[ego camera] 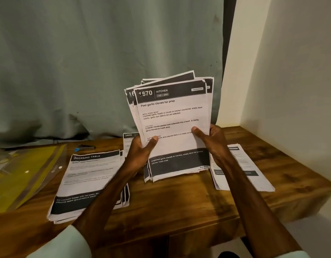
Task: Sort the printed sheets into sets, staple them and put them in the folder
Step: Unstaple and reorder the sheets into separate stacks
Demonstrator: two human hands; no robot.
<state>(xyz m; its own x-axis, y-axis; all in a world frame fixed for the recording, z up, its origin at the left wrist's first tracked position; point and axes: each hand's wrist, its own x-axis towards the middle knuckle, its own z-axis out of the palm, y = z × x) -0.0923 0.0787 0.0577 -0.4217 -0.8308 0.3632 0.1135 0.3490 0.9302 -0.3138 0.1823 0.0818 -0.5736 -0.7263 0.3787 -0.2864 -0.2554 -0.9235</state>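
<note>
I hold a loose stack of printed sheets (172,125) upright over the wooden table (179,202), its lower edge resting near the tabletop. The top sheet reads "1670 KITCHEN, Peel garlic cloves for prep". My left hand (140,153) grips the stack's lower left edge, thumb on the front. My right hand (211,140) grips the right edge, thumb on the front. The sheets behind are fanned and uneven. A pile headed "DRESSING TABLE" (88,183) lies flat at the left. Another pile (241,170) lies at the right, partly under my right forearm.
A yellow plastic folder (21,174) lies at the table's left end. A small stapler with a blue tip (85,147) sits behind the left pile. One sheet marked "3800" (129,142) lies behind my left hand. A grey-green curtain hangs behind, a white wall at the right.
</note>
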